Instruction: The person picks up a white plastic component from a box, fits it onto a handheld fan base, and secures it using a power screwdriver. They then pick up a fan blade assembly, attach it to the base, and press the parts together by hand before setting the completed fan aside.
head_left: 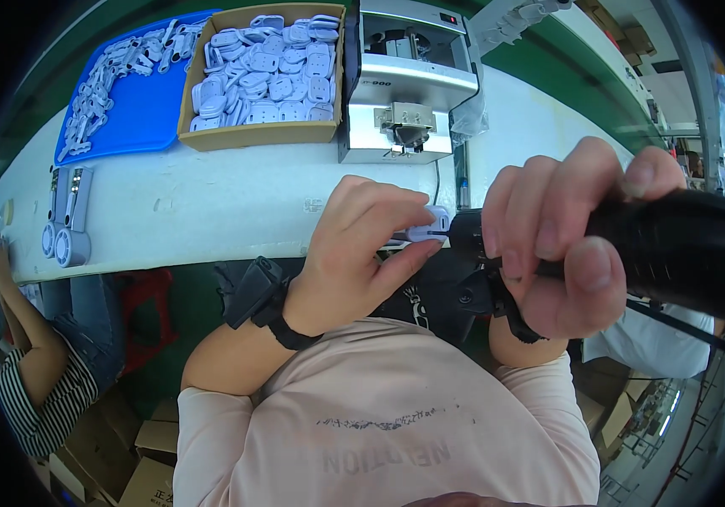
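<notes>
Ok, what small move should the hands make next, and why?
Probably steady the pale plastic part with the left hand and check the alignment: the right hand has the black driver pointed at that part, but whether they touch is unclear from this view.

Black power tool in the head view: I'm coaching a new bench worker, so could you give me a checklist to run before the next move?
1. Right hand has a grip on the black power tool: ok, fingers wrapped around it.
2. Left hand has the white plastic part: ok, pinched between thumb and fingers.
3. Tool's nose faces the part: ok, right beside it.
4. Tip properly seated in the part: cannot tell, too small to see.
5. Black cord clear of the left hand: ok, it lies to the right.
6. Cardboard box clear of both hands: ok, it stands farther back.
</notes>
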Demonstrator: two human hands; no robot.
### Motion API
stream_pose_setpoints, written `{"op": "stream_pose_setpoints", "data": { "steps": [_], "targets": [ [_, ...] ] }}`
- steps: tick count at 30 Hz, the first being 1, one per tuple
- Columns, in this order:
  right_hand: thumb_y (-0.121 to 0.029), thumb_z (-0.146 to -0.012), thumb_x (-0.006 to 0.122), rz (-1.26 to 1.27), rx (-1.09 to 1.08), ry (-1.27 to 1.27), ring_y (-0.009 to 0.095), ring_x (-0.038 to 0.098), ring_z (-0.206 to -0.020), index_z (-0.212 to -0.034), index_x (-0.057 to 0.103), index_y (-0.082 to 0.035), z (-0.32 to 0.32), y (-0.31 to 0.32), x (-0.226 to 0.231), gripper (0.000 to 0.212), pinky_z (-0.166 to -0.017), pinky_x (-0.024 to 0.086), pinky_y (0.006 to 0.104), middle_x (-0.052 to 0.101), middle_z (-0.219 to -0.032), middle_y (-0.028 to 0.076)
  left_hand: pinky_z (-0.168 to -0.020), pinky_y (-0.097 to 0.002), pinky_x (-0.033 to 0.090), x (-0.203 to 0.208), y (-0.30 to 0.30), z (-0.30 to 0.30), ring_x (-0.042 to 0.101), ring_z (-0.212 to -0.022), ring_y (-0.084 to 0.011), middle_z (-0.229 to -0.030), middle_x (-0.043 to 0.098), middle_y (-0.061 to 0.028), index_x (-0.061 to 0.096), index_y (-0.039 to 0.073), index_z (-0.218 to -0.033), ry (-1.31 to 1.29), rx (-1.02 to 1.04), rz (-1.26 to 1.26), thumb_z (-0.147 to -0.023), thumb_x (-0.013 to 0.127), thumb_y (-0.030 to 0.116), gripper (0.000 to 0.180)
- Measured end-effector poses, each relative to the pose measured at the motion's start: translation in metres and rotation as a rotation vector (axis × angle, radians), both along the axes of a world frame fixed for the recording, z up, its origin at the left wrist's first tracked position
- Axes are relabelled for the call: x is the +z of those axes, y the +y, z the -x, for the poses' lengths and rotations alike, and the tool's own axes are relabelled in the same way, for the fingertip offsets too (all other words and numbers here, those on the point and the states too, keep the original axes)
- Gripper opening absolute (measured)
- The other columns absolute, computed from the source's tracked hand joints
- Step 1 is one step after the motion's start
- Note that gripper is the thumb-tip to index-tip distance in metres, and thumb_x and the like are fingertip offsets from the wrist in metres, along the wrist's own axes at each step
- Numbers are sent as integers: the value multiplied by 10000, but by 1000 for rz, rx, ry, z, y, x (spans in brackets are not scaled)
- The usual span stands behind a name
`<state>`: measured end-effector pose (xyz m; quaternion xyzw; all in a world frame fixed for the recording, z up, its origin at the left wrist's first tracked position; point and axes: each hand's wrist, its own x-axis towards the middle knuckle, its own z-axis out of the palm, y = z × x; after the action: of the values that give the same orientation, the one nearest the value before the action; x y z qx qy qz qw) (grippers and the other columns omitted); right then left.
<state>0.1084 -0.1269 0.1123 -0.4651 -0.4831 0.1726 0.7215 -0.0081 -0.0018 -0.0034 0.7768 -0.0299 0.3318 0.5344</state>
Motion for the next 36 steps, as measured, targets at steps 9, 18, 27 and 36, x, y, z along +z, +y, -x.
{"op": "stream_pose_setpoints", "data": {
  "steps": [9,18,27,36],
  "targets": [
    [-161,-1026,626,-130,46,38,135,552,-634,-1361,499,-126,-20,0,13,360,-641,482,314,569,-906,37,-818,-385,518,-9,8,2,638,-959,-298,-1162,718,-87,729,82,-1090,-40,-30,-22,-765,882,49,360],
    [81,-937,643,63,-327,-58,195,606,-666,-1246,506,-64,-51,47,-72,367,-651,535,372,618,-865,89,-825,-385,533,-14,12,5,656,-964,-302,-1171,729,-114,710,81,-1095,-82,-60,-27,-777,892,66,366],
    [97,-922,663,104,-231,-8,197,613,-664,-1250,497,-55,-41,30,-67,397,-641,541,373,628,-871,97,-822,-373,532,-15,11,7,643,-966,-300,-1180,726,-116,704,95,-1114,-92,-77,-35,-795,884,62,368],
    [56,-939,668,88,-324,-42,201,625,-659,-1289,503,-38,-51,49,-78,397,-626,543,365,644,-865,96,-820,-390,516,-13,8,6,632,-940,-291,-1181,707,-62,724,96,-1070,-96,-58,-9,-751,895,80,362]
  ]
}}
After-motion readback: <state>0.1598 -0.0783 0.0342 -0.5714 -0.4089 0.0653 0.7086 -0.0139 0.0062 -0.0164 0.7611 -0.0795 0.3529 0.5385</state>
